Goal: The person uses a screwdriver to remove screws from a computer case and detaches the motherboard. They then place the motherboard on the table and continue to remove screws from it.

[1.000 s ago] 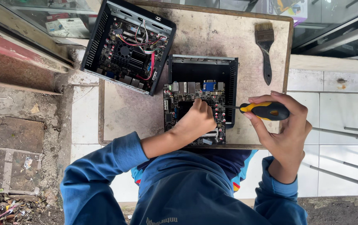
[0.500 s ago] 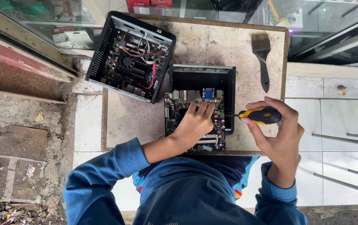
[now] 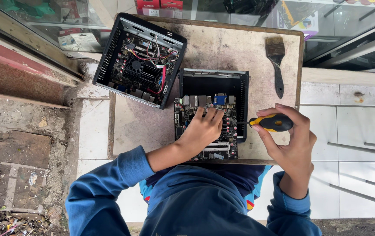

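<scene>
The right hand is closed around a screwdriver with a yellow-and-black handle, thumb and fingers wrapped over the grip. The tool lies nearly level, its long axis running across the view; the handle sits in the right hand and the thin metal shaft points toward the left hand, its tip at the right edge of a dark green circuit board with blue and silver ports.

The left hand rests palm-down on that board, fingers spread and bent, fingertips pressing near the row of ports — it grips nothing that can be seen. The board lies half in, half out of a small open black metal case, which stands just beyond the left hand's fingertips, open side up.

Farther off, beyond and to the left of the left hand, a second open black case with red and white wires inside sits tilted at the corner of the worn wooden tabletop. Beyond the right hand lies a dark-handled bristle brush, handle pointing back toward the person.

Both arms wear blue sleeves. Around the table — pale floor tiles to the right, cracked concrete to the left, a glass shopfront ahead.
</scene>
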